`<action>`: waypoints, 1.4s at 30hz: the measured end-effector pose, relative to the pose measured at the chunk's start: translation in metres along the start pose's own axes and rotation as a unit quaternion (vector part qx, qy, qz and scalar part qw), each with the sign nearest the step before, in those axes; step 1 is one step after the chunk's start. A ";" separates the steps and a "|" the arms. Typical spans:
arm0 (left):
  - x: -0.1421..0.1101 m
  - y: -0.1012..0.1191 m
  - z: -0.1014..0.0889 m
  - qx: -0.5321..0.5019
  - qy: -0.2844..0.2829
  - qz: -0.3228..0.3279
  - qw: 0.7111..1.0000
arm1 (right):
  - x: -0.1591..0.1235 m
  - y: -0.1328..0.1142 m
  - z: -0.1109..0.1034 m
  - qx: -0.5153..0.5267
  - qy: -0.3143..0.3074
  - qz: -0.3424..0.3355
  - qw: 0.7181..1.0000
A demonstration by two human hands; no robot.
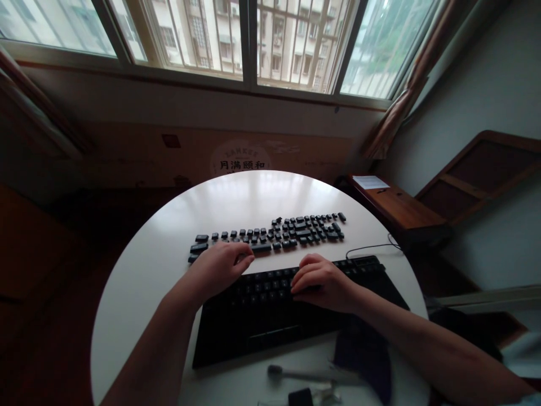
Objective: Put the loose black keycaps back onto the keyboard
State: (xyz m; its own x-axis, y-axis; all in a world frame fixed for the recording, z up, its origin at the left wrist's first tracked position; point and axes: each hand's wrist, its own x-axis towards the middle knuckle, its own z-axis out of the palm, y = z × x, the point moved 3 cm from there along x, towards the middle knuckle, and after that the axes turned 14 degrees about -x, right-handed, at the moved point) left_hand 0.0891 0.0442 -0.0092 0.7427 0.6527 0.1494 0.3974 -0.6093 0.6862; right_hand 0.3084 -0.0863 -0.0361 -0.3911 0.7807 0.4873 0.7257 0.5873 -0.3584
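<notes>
A black keyboard [270, 316] lies across a round white table [152, 270]. Behind it, several loose black keycaps [291, 231] are laid out in rows. My left hand [222, 265] hovers at the keyboard's far left corner, fingers curled in a pinch beside the nearest keycaps; what it holds is hidden. My right hand [323, 282] rests on the keyboard's upper middle, fingers bent and pressed down on the keys.
The keyboard's cable [372, 246] curls off to the right. A brush-like tool [296, 373], a dark cloth [363, 355] and a small dark object [301, 397] lie at the near edge. A wooden side table [397, 206] with paper stands right. Window behind.
</notes>
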 end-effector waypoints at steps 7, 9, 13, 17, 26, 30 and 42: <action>0.000 0.011 0.006 0.037 -0.028 -0.019 0.999 | -0.005 -0.001 0.007 -0.018 0.007 -0.025 0.999; 0.000 0.013 0.006 0.034 -0.032 -0.014 0.999 | -0.005 -0.002 0.007 0.002 0.008 -0.025 1.000; -0.001 0.012 0.006 0.029 -0.028 -0.009 0.999 | -0.004 -0.004 0.005 0.015 0.011 -0.032 0.999; 0.000 0.014 0.006 0.030 -0.030 -0.004 0.999 | -0.004 -0.007 0.004 -0.009 0.009 -0.043 0.999; 0.000 0.021 0.004 0.050 -0.049 -0.035 0.997 | -0.005 -0.009 0.003 -0.049 -0.004 -0.027 0.998; 0.000 0.021 0.007 0.054 -0.049 -0.032 0.997 | -0.004 -0.015 0.002 -0.059 -0.016 -0.013 0.998; 0.001 0.022 0.011 0.071 -0.042 -0.025 0.996 | -0.004 -0.022 0.000 -0.111 -0.020 0.030 0.993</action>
State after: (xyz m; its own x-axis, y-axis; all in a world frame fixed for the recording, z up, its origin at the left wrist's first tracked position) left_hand 0.1048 0.0269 -0.0022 0.7608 0.6468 0.0539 0.5019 -0.6389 0.5830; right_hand 0.2937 -0.1026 -0.0303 -0.3626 0.8235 0.4363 0.8538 0.4812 -0.1988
